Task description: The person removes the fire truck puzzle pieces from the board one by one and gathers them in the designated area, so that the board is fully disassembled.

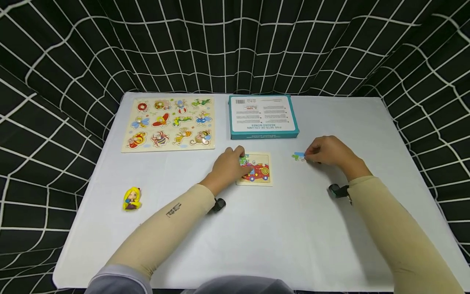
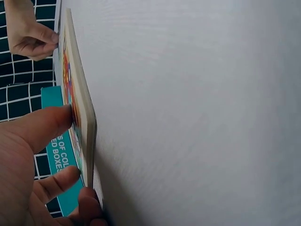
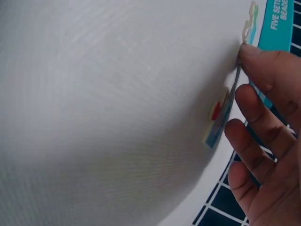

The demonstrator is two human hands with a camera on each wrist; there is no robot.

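Observation:
My left hand [image 1: 228,167] holds the left side of a small square jigsaw puzzle [image 1: 256,181] with a red car picture. In the left wrist view, the thumb [image 2: 59,123] lies on the puzzle's face while the other fingers meet its edge. To the right, my right hand [image 1: 328,153] pinches a small blue and green puzzle piece [image 1: 298,157] between thumb and fingertips, close over the table. Below the curled fingers, in the right wrist view, another puzzle piece [image 3: 217,127], blue with a bit of red, is on the table.
A teal and white box [image 1: 262,116] lies behind the hands. Back left is a wooden insect puzzle board [image 1: 169,124]. A yellow-haired doll figure [image 1: 132,199] lies at the left of the white table [image 1: 293,241]. Black cloth with a white grid [image 1: 205,45] surrounds the table.

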